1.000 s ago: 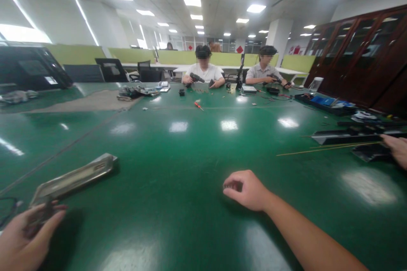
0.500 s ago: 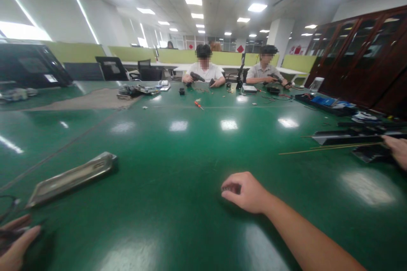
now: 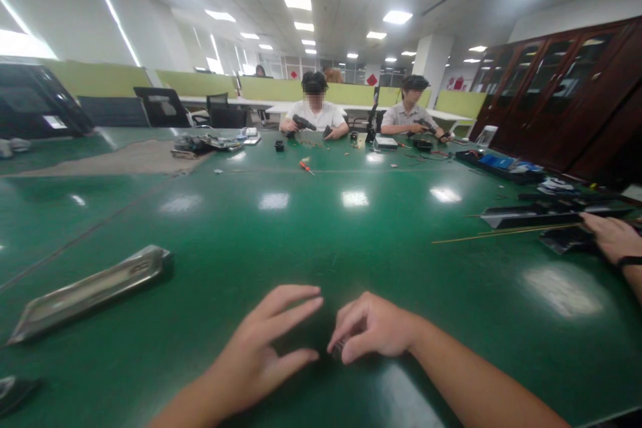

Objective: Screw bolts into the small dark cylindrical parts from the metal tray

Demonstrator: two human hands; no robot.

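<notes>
Sm. dark part [image 3: 338, 350] pinched btwn R hand [image 3: 380, 328] fingertips, not yet released. L hand [image 3: 263, 341] fingers spread apart, nothing held; dark pc. [image 3: 16, 393] already set down.

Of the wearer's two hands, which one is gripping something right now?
The right hand, curled around a small dark piece. The left hand, beside it, is open and spread, with nothing visible in its grasp.

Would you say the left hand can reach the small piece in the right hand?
Probably yes: the open left hand is close, nothing between, though the right hand partly covers the piece.
</notes>
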